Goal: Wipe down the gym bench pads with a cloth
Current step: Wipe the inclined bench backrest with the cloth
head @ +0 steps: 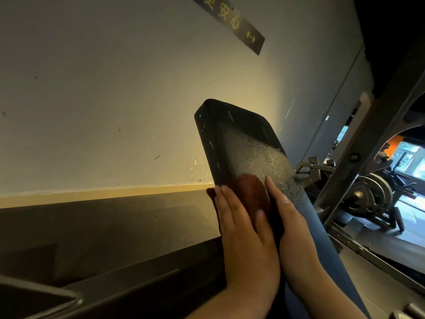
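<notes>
A black, grainy bench pad [248, 155] rises tilted from the lower right toward the wall. A dark reddish-brown cloth [250, 192] lies on its surface near the left edge. My left hand [243, 229] presses flat on the cloth with straight fingers, fingertips at the pad's left edge. Just to the right, my right hand [289, 215] lies on the pad with straight fingers, touching the cloth's right side.
A pale wall [115, 100] with a dark sign [239, 26] stands behind the pad. Dark flooring and a black metal frame [115, 279] lie at lower left. A steel rack upright [358, 155] and a weight-plate machine [372, 194] stand at right.
</notes>
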{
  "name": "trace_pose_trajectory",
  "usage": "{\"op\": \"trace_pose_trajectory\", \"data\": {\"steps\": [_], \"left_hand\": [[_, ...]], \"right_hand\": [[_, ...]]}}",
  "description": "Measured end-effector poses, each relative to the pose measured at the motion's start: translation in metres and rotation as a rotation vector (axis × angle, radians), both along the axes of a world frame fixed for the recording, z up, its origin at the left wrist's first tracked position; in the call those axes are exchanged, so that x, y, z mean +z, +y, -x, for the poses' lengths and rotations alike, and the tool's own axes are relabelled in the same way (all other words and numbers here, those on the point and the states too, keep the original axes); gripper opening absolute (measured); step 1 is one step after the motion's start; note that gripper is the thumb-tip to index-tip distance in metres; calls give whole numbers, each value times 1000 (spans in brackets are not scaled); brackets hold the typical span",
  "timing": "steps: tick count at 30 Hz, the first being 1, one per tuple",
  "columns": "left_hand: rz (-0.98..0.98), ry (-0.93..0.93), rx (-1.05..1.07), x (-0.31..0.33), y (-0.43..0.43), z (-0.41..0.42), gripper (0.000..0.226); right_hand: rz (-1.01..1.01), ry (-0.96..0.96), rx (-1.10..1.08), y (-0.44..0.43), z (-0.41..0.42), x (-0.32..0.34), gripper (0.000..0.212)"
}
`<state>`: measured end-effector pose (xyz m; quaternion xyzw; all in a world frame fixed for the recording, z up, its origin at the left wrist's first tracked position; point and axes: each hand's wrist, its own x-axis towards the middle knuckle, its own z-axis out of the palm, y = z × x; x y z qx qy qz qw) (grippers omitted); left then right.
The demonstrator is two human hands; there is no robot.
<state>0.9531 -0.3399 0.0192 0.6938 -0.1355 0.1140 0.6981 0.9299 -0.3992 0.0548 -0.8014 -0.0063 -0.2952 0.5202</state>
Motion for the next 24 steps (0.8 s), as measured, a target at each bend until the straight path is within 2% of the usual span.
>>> {"op": "trace_pose_trajectory", "data": {"steps": [2, 4, 7, 10, 11, 15, 16, 18, 19, 20, 22, 24], "left_hand": [[-18, -20, -7, -3, 0, 5, 67], [44, -36, 34, 10, 0, -13, 59], [88, 17, 126, 52, 7, -72, 58], [106, 18, 163, 72, 13, -109, 58], [92, 1, 142, 65, 12, -104, 59], [71, -74, 44, 27, 8, -52, 61], [60, -80, 66, 29, 8, -57, 60], [29, -74, 130, 55, 12, -90, 59], [32, -55, 145, 72, 16, -111, 58], [48, -36, 142, 88, 21, -131, 57], [74, -39, 122, 108, 29, -156, 56], [73, -54, 124, 102, 28, -154, 56]], "right_hand": [[13, 14, 18, -3, -8, 7, 57], [20, 34, 44, -7, -15, 12, 66], [-40, 55, 88, -5, -22, 11, 61], [118, 60, 28, 0, -27, 2, 57], [143, 53, 10, 1, -28, -2, 58], [9, 104, -8, -7, -29, -8, 76], [22, 116, -12, -8, -31, -7, 72], [161, 141, -19, -7, -37, -4, 48], [286, 164, -24, -5, -40, -2, 44], [378, 172, -44, -4, -41, -2, 43], [426, 118, -96, -5, -42, -1, 50], [483, 112, -134, -1, -44, 0, 52]]}}
